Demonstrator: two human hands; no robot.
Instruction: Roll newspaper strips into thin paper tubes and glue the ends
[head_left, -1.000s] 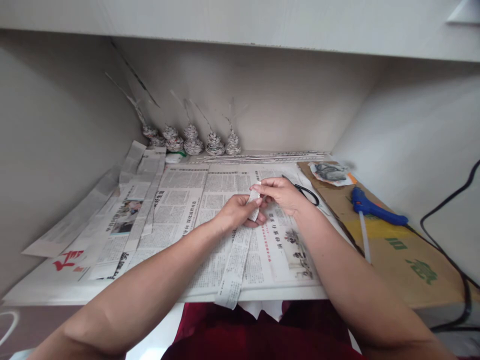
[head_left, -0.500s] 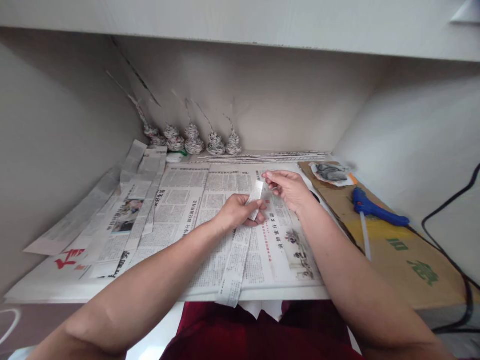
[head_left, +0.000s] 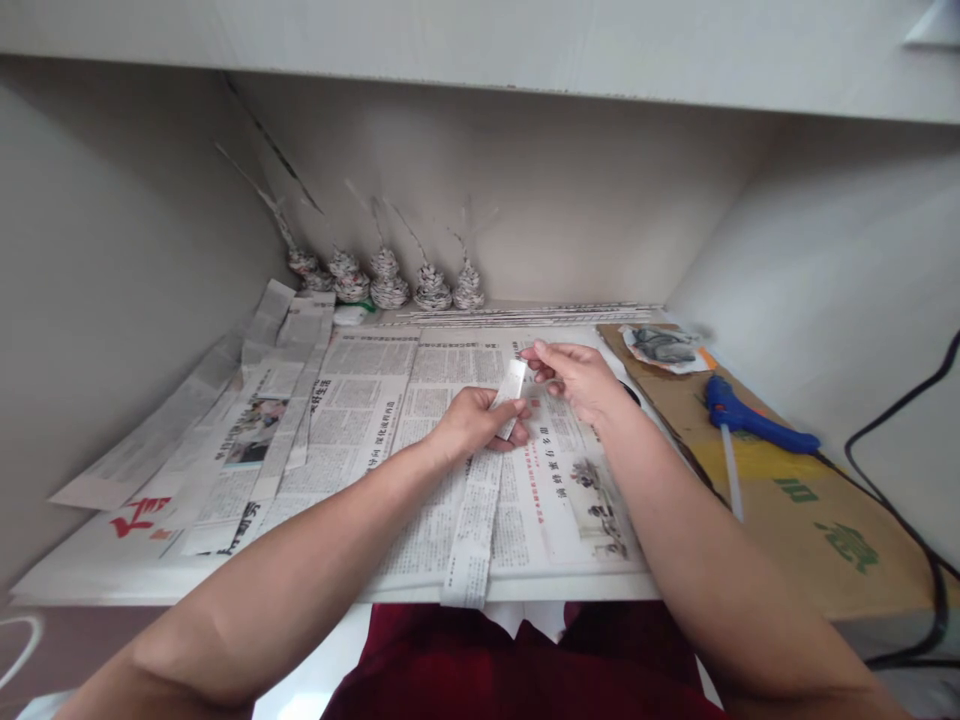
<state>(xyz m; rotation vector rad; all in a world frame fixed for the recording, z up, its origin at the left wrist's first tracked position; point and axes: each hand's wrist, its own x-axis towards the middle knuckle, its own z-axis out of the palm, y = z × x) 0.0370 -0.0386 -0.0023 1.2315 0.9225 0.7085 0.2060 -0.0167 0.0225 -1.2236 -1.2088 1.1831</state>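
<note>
My left hand (head_left: 478, 418) grips a long newspaper strip (head_left: 472, 535) near its upper end, thumb on top. The strip's short upper end sticks out past my thumb, while its long tail runs down over the table's front edge. Beside that upper end, my right hand (head_left: 576, 380) is closed in a pinch, fingertips close to the strip's corner. Something small and thin may be between those fingertips; it is too small to name. Beneath both hands lie spread newspaper sheets (head_left: 442, 400).
Cut newspaper strips (head_left: 180, 435) are piled at left. Several woven paper gourd shapes (head_left: 388, 280) stand along the back wall, beside thin rolled paper sticks (head_left: 525, 318). A blue glue gun (head_left: 757, 418) with its cable lies on cardboard (head_left: 795, 570) at right. A shelf edge (head_left: 480, 70) overhangs.
My right fingertips have moved slightly left, closer to the strip's upper end. The strip's lower tail has swung a little to the right. My left hand stays almost still.
</note>
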